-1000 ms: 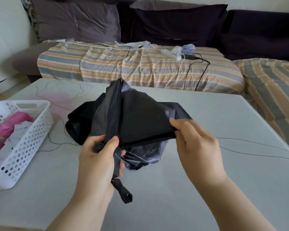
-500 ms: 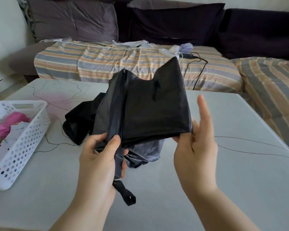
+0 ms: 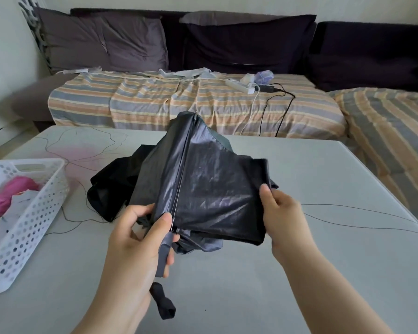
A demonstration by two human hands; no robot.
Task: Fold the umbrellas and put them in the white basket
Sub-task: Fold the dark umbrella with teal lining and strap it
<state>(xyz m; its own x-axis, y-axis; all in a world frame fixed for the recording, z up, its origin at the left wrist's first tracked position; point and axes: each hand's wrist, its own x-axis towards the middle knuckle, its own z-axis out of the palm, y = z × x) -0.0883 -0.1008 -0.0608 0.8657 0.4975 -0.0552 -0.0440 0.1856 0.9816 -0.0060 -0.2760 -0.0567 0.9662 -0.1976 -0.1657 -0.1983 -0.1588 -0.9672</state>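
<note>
A black umbrella [image 3: 203,189], collapsed with its canopy loose, is held above the grey table [image 3: 323,261]. My left hand [image 3: 140,239] grips its handle end, thumb on a rib; a black wrist strap [image 3: 163,303] dangles below. My right hand [image 3: 281,213] pinches the right edge of a canopy panel and holds it stretched flat. More black fabric bunches behind on the left. The white basket [image 3: 29,213] stands at the table's left edge with a pink umbrella [image 3: 7,196] inside.
Thin black threads lie across the table surface. Behind the table stands a sofa with a striped cover [image 3: 179,102] and dark cushions. A white power strip [image 3: 240,85] with cables rests on it.
The canopy panel that my right hand had lifted upright has been folded back down and pulled flat to the right. My right hand has gone from an open palm to pinching the panel's edge.
</note>
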